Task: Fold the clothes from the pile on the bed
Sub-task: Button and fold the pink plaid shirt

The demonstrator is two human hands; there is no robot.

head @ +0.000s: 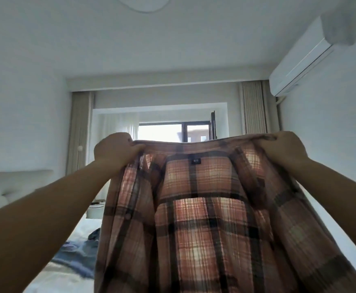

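Fingers (134, 148) of both hands pinched on thin plaid shirt (204, 218) (shoulders), hanging; rumpled blue clothes (77, 254) below

**One head view, tilted up across the bedroom**

We have a single wide-angle camera, worn on the person's head. It faces forward and is pitched high enough to take in the ceiling, with the far window (174, 132) straight ahead and the air conditioner (299, 60) on the wall to our right. The plaid shirt (204, 218), held up close in front of us, fills the lower middle, so we see only a strip of the bed (71, 278) at lower left. No second view overlaps this one
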